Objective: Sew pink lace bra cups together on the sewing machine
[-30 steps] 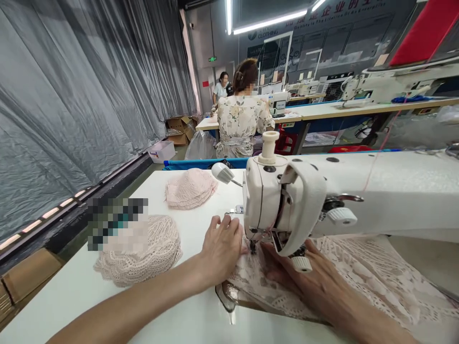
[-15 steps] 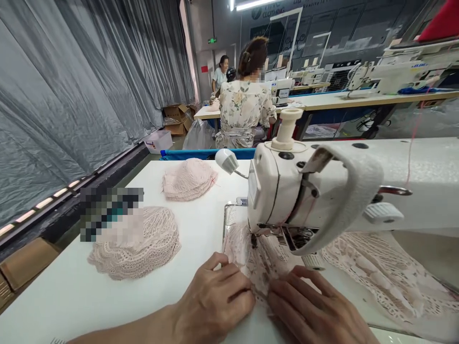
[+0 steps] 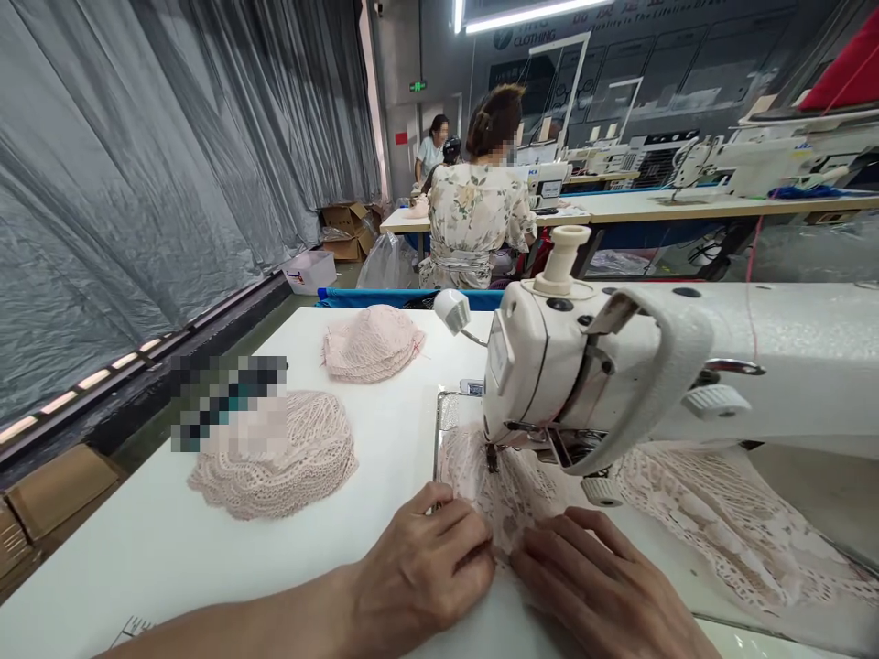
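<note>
A piece of pale pink lace fabric (image 3: 516,490) lies under the needle area of a white sewing machine (image 3: 526,357). My left hand (image 3: 436,558) is closed on the near left edge of the lace, its thumb and fingers pinched together. At the near right edge, my right hand (image 3: 591,577) has its fingers bent and held together on the lace; its thumb is hidden. The two hands sit close together just in front of the presser foot (image 3: 492,458). More pale pink lace (image 3: 728,522) lies bunched to the right, beneath the machine arm.
Two stacks of pink lace cups, a nearer stack (image 3: 281,467) and a farther stack (image 3: 374,343), lie left on the white table (image 3: 385,439). A thread spool (image 3: 567,256) stands atop the machine. A seated person (image 3: 477,210) works ahead. Cardboard boxes (image 3: 59,485) flank the table.
The view has shifted slightly, so the machine and stacks appear a little farther right. Both hands keep their places on the lace, with little visible movement of the fabric.
</note>
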Motion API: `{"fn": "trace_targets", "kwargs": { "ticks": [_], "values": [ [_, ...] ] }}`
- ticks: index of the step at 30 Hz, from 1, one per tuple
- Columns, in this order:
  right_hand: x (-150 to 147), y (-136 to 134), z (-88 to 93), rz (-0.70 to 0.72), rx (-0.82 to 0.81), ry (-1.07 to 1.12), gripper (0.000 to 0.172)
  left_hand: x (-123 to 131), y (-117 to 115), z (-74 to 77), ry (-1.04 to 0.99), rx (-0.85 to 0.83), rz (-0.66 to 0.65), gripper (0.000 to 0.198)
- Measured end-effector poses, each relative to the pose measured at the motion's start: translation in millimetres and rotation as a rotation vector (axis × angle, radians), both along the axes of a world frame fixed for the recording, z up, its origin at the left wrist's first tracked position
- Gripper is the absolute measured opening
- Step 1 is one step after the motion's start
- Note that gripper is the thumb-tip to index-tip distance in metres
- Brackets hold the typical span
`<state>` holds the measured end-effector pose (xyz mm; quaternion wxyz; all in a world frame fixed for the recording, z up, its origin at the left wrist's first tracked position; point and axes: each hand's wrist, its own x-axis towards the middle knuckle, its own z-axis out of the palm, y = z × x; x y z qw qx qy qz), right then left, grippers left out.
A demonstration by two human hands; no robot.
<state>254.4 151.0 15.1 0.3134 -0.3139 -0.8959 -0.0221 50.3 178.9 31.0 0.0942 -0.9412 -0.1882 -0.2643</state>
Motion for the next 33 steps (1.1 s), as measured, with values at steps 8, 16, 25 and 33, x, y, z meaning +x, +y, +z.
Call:
{"fn": "trace_targets", "kwargs": {
  "ticks": [8,16,25,33],
  "values": [
    [0.6,1.5,4.5,0.039,0.006,-0.084,0.040,-0.1,-2.4,-0.1,-0.006,0.061,-0.012,0.019],
    [0.5,2.8,-9.8,0.058,-0.039,-0.082,0.044,4.0,-2.7,4.6,0.035,-0.006,0.055,0.014],
    [5.6,10.3,6.9,-0.067,0.131,-0.109,0.036,11.2,2.9,-1.9,-0.027,0.043,0.096,0.011],
    [12.2,32.2,6.9,-0.172,0.226,-0.203,0.057,16.3,22.9,0.7,0.113,-0.064,0.189,0.023]
  ]
}}
